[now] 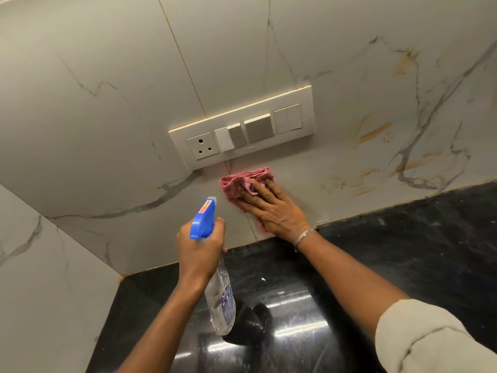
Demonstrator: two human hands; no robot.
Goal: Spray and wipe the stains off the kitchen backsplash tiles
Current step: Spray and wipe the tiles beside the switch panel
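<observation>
Pink cloth (243, 184) lies pressed under the flat, open right hand (271, 208) near the backsplash's (107, 146) bottom edge — wiping — while the left hand (200, 246) grips the spray bottle (212, 267), nozzle aimed ready.

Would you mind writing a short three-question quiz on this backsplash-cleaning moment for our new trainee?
1. True or false: the right hand presses the pink cloth flat against the tile.
2. Which hand holds the spray bottle?
A. the left hand
B. the right hand
C. neither; it stands on the black counter
3. Fill in: the cloth sits just below the ______ on the wall.

Key
1. True; the palm and fingers lie spread over the cloth.
2. A; the bottle is lifted off the counter, its blue nozzle toward the wall.
3. Switch panel.
</observation>
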